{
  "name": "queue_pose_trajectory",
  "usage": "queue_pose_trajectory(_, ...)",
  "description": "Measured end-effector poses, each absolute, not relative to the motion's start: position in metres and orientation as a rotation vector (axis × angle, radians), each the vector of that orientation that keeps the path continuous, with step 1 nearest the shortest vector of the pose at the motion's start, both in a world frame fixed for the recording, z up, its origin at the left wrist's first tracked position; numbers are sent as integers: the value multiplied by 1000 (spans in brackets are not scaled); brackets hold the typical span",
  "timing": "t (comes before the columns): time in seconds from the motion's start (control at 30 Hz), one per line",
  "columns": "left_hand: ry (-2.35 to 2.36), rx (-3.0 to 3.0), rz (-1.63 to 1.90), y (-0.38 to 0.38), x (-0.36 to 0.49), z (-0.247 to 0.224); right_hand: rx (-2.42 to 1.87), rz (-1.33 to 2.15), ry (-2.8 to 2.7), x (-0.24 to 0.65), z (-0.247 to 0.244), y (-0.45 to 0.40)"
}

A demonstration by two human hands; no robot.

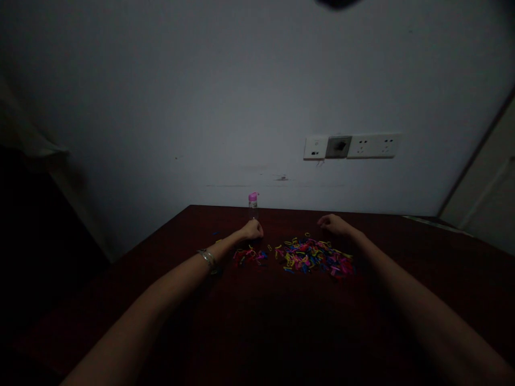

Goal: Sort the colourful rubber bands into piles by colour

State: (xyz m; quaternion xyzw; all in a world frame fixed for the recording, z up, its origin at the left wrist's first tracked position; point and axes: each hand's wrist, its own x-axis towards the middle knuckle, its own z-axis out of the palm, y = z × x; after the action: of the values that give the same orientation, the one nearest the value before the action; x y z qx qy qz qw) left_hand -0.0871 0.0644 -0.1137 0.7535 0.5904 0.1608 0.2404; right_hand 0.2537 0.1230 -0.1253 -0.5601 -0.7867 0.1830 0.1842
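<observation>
Small coloured rubber bands (308, 257) lie in a loose heap on the dark reddish table, in yellow, pink, blue and red. A smaller cluster of bands (249, 255) lies to the left of it. Behind that cluster, my left hand (252, 229) rests low with its fingers curled in; whatever they hold, if anything, is hidden. Directly behind this hand an upright clear bottle with a pink cap (253, 203) is partly covered by it. My right hand (335, 224) lies at the far right edge of the heap, fingers loosely stretched leftward, holding nothing I can see.
The table (241, 316) meets a pale wall (181, 107) at its back edge. Sockets and switches (350, 147) are set in the wall at right. A few stray bands lie between and around the two groups. The scene is dim, and the left side is very dark.
</observation>
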Motion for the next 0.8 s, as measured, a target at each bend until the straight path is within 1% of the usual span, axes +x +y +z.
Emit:
queue_pose_trajectory(0.13,1461,2043,420,55,-67,-112,-1496,959,-2397,239,-100,106)
queue_pose_trajectory(0.2,1323,2046,424,51,-60,-111,-1502,1015,-2431,228,-90,101)
queue_pose_trajectory(0.3,1260,2074,440,51,-62,-104,-1431,922,-2464,204,-78,90)
queue_pose_trajectory(0.43,1672,2309,311,54,-101,-90,-1150,704,-2589,157,-65,63)
queue_pose_trajectory(0.5,1775,2333,270,53,-130,-84,-992,632,-2691,130,-63,48)
queue_pose_trajectory(0.67,1916,2308,122,37,-189,-83,-767,425,-2796,67,-77,34)
queue_pose_trajectory(0.73,1917,2296,87,30,-201,-86,-773,369,-2802,49,-87,38)
queue_pose_trajectory(0.8,1901,2291,66,25,-206,-88,-824,391,-2809,35,-95,43)
